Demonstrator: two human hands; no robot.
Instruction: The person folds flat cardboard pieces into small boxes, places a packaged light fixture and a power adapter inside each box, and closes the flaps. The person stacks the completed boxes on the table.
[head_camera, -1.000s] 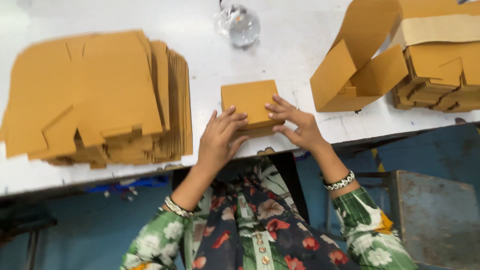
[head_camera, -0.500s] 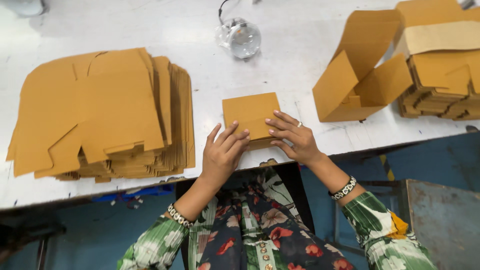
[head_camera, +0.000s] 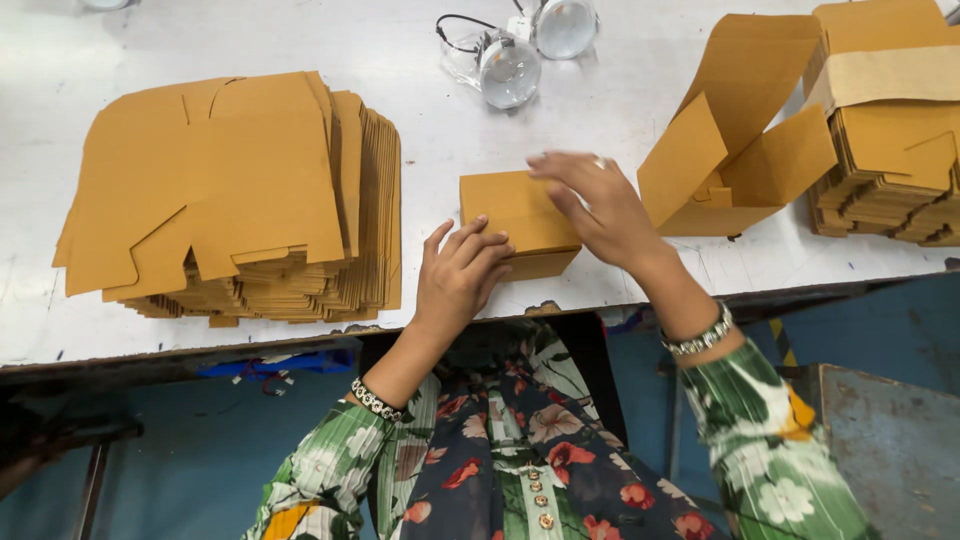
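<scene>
**Hands on a small folded box**

The white table (head_camera: 640, 90) carries a big stack of flat cardboard blanks (head_camera: 240, 200) left of the small brown box (head_camera: 515, 215), which sits at the near edge. An open carton (head_camera: 735, 150) lies to the box's right. The left hand (head_camera: 460, 280) rests on the box's near corner, fingers loosely spread; the right hand (head_camera: 600, 205) hovers over its right side, fingers open, gripping nothing.

Flat carton blanks (head_camera: 240, 190) stacked left; glass lenses (head_camera: 510, 68) (wired) behind; bundled blanks (head_camera: 890, 170) right.
</scene>
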